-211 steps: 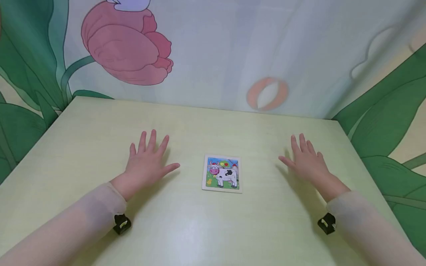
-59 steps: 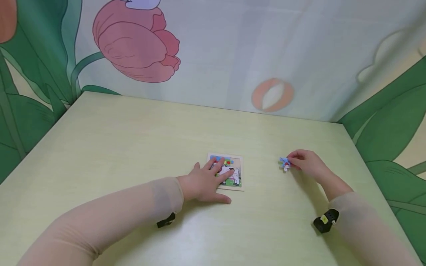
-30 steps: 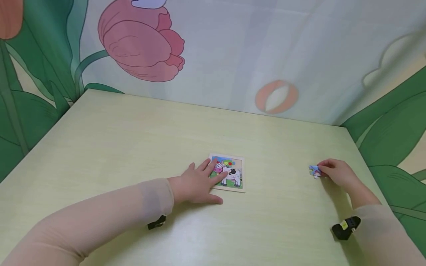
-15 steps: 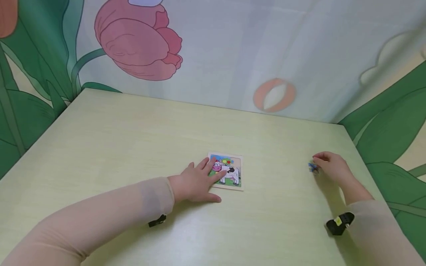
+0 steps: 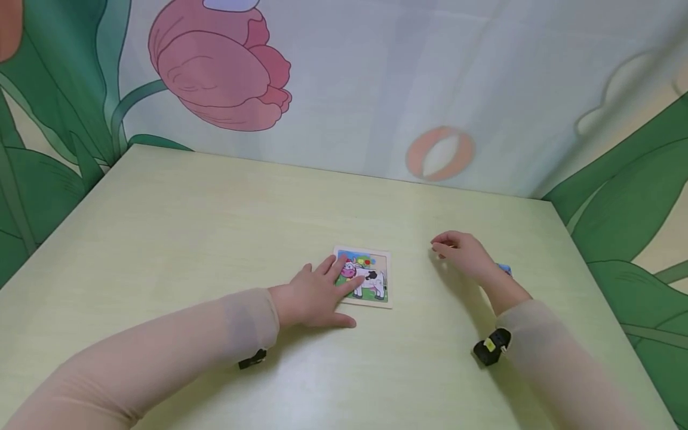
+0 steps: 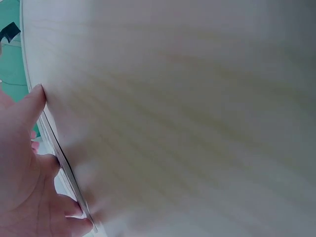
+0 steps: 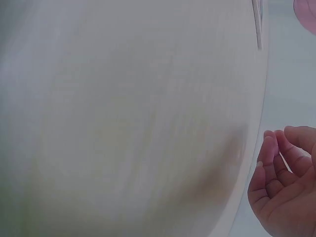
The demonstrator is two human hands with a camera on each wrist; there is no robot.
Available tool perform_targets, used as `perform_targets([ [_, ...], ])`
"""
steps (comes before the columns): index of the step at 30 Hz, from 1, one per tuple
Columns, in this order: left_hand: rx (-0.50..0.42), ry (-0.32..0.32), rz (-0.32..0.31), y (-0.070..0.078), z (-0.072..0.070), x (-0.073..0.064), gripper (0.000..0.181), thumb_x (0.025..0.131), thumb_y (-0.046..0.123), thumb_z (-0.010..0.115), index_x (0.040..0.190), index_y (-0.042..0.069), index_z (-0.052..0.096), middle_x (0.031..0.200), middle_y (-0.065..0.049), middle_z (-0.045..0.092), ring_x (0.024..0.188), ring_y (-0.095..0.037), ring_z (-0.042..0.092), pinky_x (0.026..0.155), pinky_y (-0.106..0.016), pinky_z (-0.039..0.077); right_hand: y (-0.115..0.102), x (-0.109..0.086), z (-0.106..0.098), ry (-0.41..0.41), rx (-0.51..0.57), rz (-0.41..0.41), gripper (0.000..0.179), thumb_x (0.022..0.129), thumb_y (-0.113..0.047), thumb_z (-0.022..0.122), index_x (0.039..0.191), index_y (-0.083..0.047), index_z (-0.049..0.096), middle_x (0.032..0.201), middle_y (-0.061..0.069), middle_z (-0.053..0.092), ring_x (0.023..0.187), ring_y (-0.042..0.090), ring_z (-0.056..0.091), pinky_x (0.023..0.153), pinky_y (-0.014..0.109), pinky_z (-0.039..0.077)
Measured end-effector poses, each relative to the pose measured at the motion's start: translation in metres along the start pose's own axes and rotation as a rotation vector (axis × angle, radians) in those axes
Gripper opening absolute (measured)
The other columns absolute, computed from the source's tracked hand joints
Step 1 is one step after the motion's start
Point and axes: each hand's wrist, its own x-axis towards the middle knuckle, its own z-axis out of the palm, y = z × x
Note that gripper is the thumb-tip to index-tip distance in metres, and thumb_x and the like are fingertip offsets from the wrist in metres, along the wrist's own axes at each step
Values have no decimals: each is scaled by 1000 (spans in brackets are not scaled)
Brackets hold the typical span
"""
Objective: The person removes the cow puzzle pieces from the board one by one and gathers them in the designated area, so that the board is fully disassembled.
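My left hand (image 5: 319,297) lies over the left part of a small square wooden jigsaw puzzle (image 5: 371,294) with a cow picture, fingers spread and resting on it, thumb on the table. The puzzle's upper right corner shows bare tan backing. In the left wrist view, the fingertips meet the thin edge of the puzzle (image 6: 74,185). My right hand (image 5: 463,254) hovers to the right of the puzzle with fingers loosely bent, nothing between them. Behind its wrist, a blue puzzle piece (image 5: 504,269) lies on the table, partly hidden.
The pale table (image 5: 215,209) runs back to a printed curtain (image 5: 344,89) with a pink tulip. Black cameras sit under both wrists, the right camera (image 5: 491,347) showing fully.
Both hands first lay beside the full puzzle. The left then moved onto it; the right carried a puzzle piece rightward, has let go of it and moved back left toward the puzzle.
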Motion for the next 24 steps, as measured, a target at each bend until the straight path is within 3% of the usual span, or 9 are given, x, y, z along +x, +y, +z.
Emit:
perform_targets([
  [9,-13,-9,-3,1,0,-1,80,83,71,41,150,34,16,156,-13,2,141,-33,6,103,-56,25,-36,-4,37,-96,110,-30,27,94,-22,56,110,-1,63,92,9,63,83,21,55,72,28,44],
  [13,-18,-2,-7,1,1,1,81,83,71,41,150,34,16,156,-12,3,141,-32,6,103,-56,26,-51,-3,53,-170,33,-49,27,94,-22,57,115,-7,66,102,7,64,88,21,53,76,31,43],
  [18,-30,0,-1,3,4,-2,81,83,71,42,150,33,17,156,-12,4,141,-32,7,102,-55,27,-62,-8,68,-190,-93,-85,29,93,-18,57,119,-8,65,109,7,62,90,20,50,77,33,41],
  [24,6,9,-3,3,-3,-2,80,85,70,41,150,31,17,155,-13,5,141,-33,8,103,-54,28,-73,-7,66,-172,-85,-65,28,93,-18,57,118,-7,65,110,8,62,93,22,52,82,35,44],
])
